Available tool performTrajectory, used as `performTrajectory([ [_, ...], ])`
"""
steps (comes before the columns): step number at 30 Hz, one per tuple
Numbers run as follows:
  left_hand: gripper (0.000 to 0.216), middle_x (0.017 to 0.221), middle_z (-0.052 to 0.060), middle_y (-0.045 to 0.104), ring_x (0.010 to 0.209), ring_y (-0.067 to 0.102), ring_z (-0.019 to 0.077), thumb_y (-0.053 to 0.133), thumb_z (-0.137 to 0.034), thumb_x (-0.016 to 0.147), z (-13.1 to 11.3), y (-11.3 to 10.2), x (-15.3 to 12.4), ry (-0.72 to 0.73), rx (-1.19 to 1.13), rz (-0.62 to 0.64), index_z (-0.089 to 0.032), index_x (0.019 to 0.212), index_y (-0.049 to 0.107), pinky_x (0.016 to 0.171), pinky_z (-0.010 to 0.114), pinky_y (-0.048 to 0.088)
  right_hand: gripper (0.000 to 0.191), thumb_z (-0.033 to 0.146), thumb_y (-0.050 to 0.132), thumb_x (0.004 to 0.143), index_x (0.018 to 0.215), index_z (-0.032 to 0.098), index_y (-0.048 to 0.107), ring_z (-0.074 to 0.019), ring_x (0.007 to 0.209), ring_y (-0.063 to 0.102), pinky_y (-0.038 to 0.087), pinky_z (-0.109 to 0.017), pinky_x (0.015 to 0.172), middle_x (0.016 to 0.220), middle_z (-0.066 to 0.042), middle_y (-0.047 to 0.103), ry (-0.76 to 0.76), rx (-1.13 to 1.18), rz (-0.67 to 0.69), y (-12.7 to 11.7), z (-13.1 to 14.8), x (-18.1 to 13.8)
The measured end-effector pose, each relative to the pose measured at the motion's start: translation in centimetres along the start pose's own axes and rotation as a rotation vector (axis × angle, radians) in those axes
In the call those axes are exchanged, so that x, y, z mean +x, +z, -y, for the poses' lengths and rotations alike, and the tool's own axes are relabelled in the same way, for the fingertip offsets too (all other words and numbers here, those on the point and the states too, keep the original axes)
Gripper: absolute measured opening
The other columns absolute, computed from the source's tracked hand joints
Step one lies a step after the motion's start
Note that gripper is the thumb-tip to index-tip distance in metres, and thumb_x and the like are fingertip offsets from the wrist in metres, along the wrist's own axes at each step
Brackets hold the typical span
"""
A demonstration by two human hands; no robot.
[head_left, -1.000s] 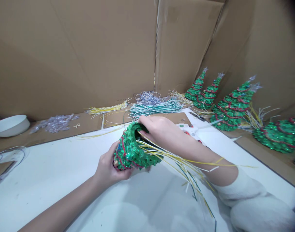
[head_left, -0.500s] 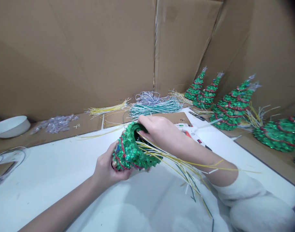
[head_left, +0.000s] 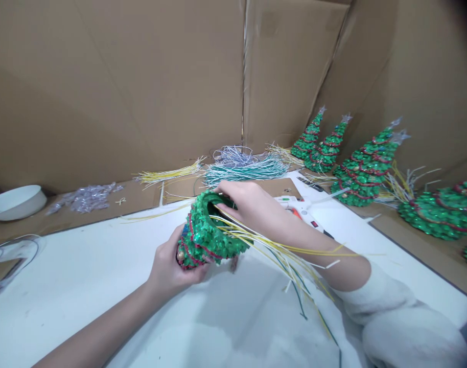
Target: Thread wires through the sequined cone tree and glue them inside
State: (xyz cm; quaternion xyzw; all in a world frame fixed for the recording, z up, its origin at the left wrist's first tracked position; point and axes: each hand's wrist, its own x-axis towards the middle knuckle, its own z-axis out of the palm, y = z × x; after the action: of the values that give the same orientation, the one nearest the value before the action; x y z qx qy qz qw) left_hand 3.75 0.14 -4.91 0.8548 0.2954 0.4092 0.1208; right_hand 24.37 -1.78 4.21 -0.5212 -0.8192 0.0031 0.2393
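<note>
My left hand [head_left: 168, 268] is wrapped around a green sequined tree cone [head_left: 203, 235] with red trim, holding it on its side with the hollow base turned up toward me. My right hand [head_left: 249, 204] rests on the far rim of the base, its fingers curled over the rim into the opening. A bunch of yellow, green and white wires [head_left: 290, 260] comes out of the base and trails toward me over my right forearm. Whether the right fingers pinch the wires inside is hidden.
A white glue gun [head_left: 302, 209] lies just behind my right hand. Finished sequined trees [head_left: 366, 166] stand at the right. Wire bundles [head_left: 241, 166] lie along the cardboard wall. A white bowl [head_left: 15, 202] and silver pieces [head_left: 88, 197] are at the left.
The cone has tipped slightly, its base turning more upward, and the trailing wires have shifted a little to the left. Both hands keep their hold.
</note>
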Motion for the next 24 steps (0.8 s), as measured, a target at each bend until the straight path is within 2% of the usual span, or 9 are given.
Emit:
performTrajectory([
  [6,0.052,0.08,0.001,0.064,0.062,0.063,0.0159,0.065,-0.035,0.066,0.3,0.2,-0.3,-0.032,-0.091,-0.011,-0.015,0.111,0.049,0.056,0.024,0.053,0.021,0.022,0.051,0.088,0.106,0.013,0.059,-0.0164,0.088,0.059,0.042,-0.029,0.074,0.096,-0.007,0.065,-0.086,0.127,-0.05,-0.2,-0.7,-0.3],
  [12,0.05,0.072,-0.002,0.062,0.056,0.061,0.0143,0.065,-0.034,0.066,0.2,0.1,-0.3,-0.046,-0.114,0.001,-0.015,0.109,0.049,0.053,0.023,0.052,0.024,0.02,0.05,0.089,0.11,0.015,0.058,-0.016,0.088,0.059,0.042,-0.028,0.073,0.099,-0.007,0.065,-0.085,0.132,-0.01,-0.6,-0.4,-0.4],
  [16,0.049,0.075,-0.001,0.063,0.058,0.062,0.0147,0.065,-0.033,0.066,0.3,0.2,-0.2,-0.029,-0.088,-0.01,-0.015,0.108,0.049,0.054,0.023,0.052,0.022,0.021,0.048,0.09,0.107,0.011,0.057,-0.0172,0.087,0.058,0.04,-0.027,0.07,0.096,-0.01,0.065,-0.076,0.026,-0.001,-0.6,0.2,-0.3],
  [20,0.05,0.076,0.0,0.063,0.057,0.062,0.0148,0.065,-0.034,0.065,0.3,0.2,-0.2,0.04,-0.048,-0.03,-0.016,0.109,0.049,0.053,0.023,0.052,0.015,0.018,0.046,0.091,0.094,0.009,0.057,-0.0173,0.077,0.058,0.035,-0.027,0.062,0.087,-0.009,0.064,-0.047,-0.131,0.052,-0.9,1.0,-0.2],
  [24,0.055,0.085,0.004,0.066,0.064,0.065,0.0182,0.062,-0.039,0.066,0.1,0.2,-0.2,0.038,-0.003,-0.051,-0.016,0.113,0.047,0.057,0.026,0.054,0.011,0.013,0.045,0.09,0.092,0.009,0.055,-0.0179,0.073,0.058,0.03,-0.028,0.057,0.084,-0.009,0.063,-0.096,-0.257,0.062,-1.0,1.3,-0.3],
])
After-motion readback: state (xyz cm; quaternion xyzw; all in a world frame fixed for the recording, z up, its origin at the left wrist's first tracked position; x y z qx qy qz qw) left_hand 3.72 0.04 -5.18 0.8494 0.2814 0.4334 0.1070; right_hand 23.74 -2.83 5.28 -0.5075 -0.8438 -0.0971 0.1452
